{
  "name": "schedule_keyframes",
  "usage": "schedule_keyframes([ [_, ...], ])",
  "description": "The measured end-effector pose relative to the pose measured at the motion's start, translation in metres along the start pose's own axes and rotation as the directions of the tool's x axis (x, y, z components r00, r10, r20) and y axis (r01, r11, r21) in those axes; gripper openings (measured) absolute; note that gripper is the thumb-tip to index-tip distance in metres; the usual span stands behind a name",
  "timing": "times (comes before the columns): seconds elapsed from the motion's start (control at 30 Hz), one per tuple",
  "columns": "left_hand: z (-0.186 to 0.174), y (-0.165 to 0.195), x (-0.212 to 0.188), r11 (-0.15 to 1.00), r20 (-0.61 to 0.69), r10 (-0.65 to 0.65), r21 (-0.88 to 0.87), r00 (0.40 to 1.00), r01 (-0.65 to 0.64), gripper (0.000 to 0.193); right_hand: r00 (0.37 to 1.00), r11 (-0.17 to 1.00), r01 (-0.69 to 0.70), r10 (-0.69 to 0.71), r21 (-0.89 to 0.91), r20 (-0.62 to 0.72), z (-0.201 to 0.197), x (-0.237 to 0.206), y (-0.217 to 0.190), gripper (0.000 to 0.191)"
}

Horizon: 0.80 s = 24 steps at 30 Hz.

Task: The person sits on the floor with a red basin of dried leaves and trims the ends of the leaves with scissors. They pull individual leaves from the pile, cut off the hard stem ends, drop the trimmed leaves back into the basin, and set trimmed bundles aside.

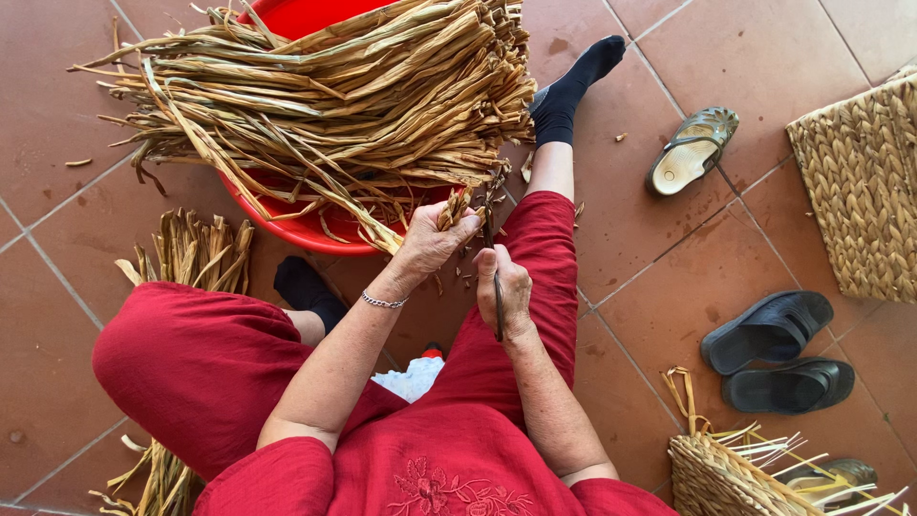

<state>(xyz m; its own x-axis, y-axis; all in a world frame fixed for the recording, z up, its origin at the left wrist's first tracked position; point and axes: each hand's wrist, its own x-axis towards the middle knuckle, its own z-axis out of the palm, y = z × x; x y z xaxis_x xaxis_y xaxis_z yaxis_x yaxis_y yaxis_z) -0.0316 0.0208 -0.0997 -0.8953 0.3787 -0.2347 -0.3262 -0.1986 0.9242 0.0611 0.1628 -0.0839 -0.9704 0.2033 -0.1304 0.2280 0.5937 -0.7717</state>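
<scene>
A person in red clothes sits on the tiled floor (57, 115) with legs spread, seen from above. The left hand (432, 239) is raised in front of the body, its fingers (465, 222) closed around the ends of a few dried leaf strips (455, 206) that hang from the big bundle of dried leaves (334, 86). The right hand (506, 291) sits just beside the left, its fingers curled shut around a thin dark tool (498, 311) held roughly upright; what kind of tool it is cannot be told. The tool's upper end reaches up to the strip ends near the left hand.

The bundle lies across a red basin (306, 229) on the floor, between the person's legs, and covers most of it. A second, smaller heap of dried strips (196, 253) lies on the floor to the left, beside the knee. A silver bracelet (382, 302) circles the left wrist. To the right stand a pair of dark sandals (778, 349), a single light sandal (693, 151), a woven mat (864, 191) at the edge, and a half-made woven basket (721, 473) near the bottom.
</scene>
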Motion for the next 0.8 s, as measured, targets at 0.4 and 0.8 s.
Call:
schedule_keyframes([
  [0.4,0.000,-0.005,-0.004,0.994,0.061,-0.105,0.043,0.993,0.102,0.011,0.999,0.994,-0.004,0.008,0.105,-0.039,0.008,-0.003,0.009,0.071],
  [0.8,-0.067,0.059,0.038,0.976,-0.340,0.217,0.097,0.915,-0.195,0.021,0.827,0.401,-0.540,0.417,0.740,0.378,0.016,0.022,0.060,0.078],
])
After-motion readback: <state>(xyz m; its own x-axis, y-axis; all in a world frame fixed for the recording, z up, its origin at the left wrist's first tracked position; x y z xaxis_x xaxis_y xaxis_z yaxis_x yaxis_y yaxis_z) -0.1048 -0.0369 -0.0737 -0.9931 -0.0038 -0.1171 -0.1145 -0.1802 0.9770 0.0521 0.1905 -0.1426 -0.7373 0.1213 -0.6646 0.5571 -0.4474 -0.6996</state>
